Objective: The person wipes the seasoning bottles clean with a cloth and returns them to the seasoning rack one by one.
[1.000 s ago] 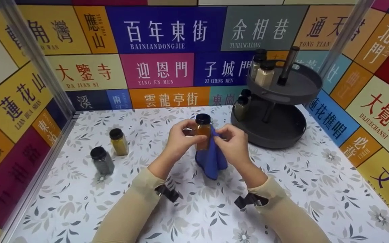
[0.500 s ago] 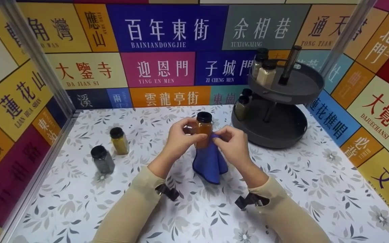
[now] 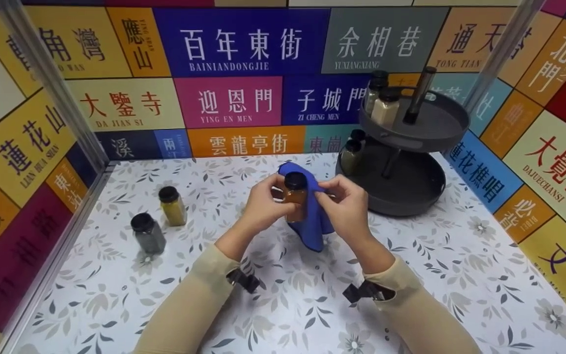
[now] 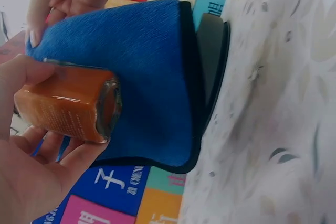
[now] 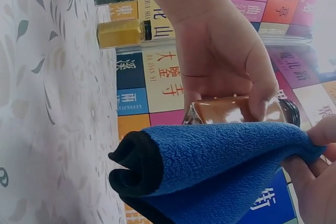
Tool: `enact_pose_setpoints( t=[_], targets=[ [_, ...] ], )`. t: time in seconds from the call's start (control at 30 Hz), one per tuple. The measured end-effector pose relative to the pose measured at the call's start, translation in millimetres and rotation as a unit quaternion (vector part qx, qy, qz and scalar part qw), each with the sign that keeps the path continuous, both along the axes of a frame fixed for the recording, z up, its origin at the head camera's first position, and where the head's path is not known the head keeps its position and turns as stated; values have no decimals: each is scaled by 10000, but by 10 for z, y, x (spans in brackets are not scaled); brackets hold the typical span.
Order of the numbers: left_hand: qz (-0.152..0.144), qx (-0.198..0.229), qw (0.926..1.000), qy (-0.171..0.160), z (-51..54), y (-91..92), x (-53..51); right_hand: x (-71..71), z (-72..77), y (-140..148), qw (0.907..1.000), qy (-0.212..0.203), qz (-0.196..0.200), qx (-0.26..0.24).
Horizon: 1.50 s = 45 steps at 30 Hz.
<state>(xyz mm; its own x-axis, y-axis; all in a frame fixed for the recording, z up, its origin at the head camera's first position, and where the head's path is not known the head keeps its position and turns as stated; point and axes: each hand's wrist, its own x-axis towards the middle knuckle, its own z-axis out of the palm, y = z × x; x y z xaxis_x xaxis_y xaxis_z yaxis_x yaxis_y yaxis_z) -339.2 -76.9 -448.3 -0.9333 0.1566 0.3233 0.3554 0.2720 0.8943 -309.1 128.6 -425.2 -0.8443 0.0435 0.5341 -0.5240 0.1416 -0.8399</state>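
Observation:
In the head view my left hand (image 3: 266, 204) grips a glass jar (image 3: 295, 196) of orange-brown powder with a black lid, upright above the table. My right hand (image 3: 346, 206) pinches a blue cloth (image 3: 314, 223) with a dark edge, which hangs behind and to the right of the jar. From the left wrist, the jar's base (image 4: 108, 109) shows in front of the cloth (image 4: 147, 77), and thumb and fingers lie on either side of the jar. In the right wrist view the folded cloth (image 5: 226, 150) covers part of the jar (image 5: 226, 111).
A jar of yellow powder (image 3: 173, 206) and a jar of dark grey-green contents (image 3: 148, 234) stand on the left of the flower-patterned table (image 3: 283, 305). At the back right rises a dark two-tier round rack (image 3: 401, 196), with several jars on its tiers. Sign-printed walls surround the table.
The cloth has shifted up and behind the jar, its top edge now showing above the lid's left side. The jar has dipped slightly, and my right hand has moved a little right.

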Motion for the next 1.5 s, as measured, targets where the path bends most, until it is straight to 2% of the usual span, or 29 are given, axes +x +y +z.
enact_pose_setpoints(
  t=[0.1, 0.17, 0.23, 0.33, 0.4, 0.43, 0.47, 0.5, 0.57, 0.6, 0.67, 0.73, 0.87, 0.97, 1.03, 1.1, 1.2, 1.33, 1.5],
  targets=[
    [197, 193, 9995, 124, 76, -113, -23, 10, 52, 21, 9984, -261, 407, -308],
    [354, 417, 9983, 202, 136, -196, -31, 0, 86, 58, 9927, -587, 810, -678],
    [467, 605, 9969, 211, 185, -267, -33, -58, 86, 123, 9793, -1060, 1273, -1164],
    [555, 704, 9958, 206, 235, -333, -34, -252, -17, 276, 9487, -1984, 1769, -1712],
    [581, 734, 9954, 184, 249, -353, -36, -425, -159, 397, 9328, -2572, 1824, -1744],
    [591, 746, 9953, 182, 251, -357, -37, -511, -242, 455, 9297, -2816, 1741, -1614],
    [589, 757, 9952, 185, 251, -356, -37, -588, -326, 511, 9308, -2998, 1592, -1359],
    [591, 757, 9952, 180, 245, -352, -36, -648, -402, 563, 9360, -3076, 1403, -978],
    [620, 702, 9955, 163, 220, -346, -31, -746, -534, 632, 9515, -2974, 776, 129],
    [646, 646, 9957, 154, 201, -337, -28, -779, -586, 659, 9544, -2853, 452, 757],
    [657, 538, 9963, 132, 150, -307, -24, -814, -656, 707, 9484, -2530, -163, 1904],
    [661, 410, 9969, 101, 87, -261, -27, -836, -698, 756, 9379, -2102, -694, 2671],
    [522, 202, 9984, -7, -11, -142, -54, -888, -713, 888, 9278, -1087, -1619, 3179],
    [390, 128, 9991, -41, -32, -57, -93, -949, -695, 995, 9076, -493, -2263, 3501],
    [372, 162, 9992, -26, -41, 22, -119, -971, -689, 1089, 8918, -442, -2393, 3814],
    [390, 211, 9990, -45, -68, 131, -144, -976, -702, 1214, 8773, -587, -2355, 4141],
    [465, 202, 9987, -77, -61, 250, -232, -1029, -713, 1325, 8675, -945, -2196, 4363],
    [494, 304, 9981, -201, -92, 423, -366, -1061, -739, 1414, 8656, -1272, -2019, 4402],
    [556, 524, 9966, -314, -102, 662, -562, -1025, -732, 1442, 8753, -1152, -1809, 4334]
  ],
)
